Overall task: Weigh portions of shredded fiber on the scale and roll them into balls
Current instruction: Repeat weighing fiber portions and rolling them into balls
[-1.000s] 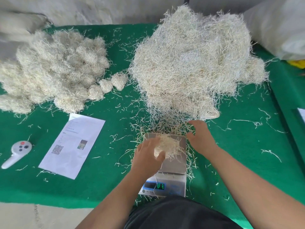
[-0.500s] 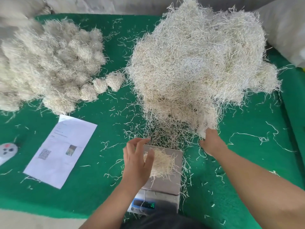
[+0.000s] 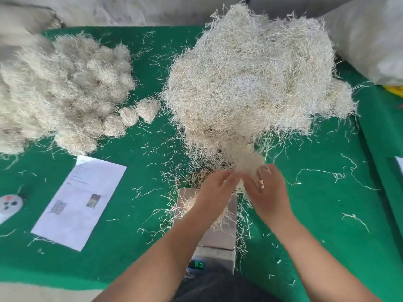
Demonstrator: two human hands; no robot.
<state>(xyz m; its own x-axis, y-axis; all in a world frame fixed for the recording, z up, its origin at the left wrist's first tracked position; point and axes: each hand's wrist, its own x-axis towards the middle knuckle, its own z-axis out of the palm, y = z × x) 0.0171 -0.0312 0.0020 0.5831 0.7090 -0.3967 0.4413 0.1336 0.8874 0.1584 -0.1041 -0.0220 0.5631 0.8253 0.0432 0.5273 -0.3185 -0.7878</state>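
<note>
Hands (image 3: 242, 190), two, pull one tuft (image 3: 249, 164) over one scale (image 3: 214, 243).

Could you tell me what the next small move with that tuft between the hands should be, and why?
Probably lower the tuft onto the scale pan. Both hands, left hand and right hand, hold it at the near edge of the big loose pile, and the pan carries only a thin portion.
</note>
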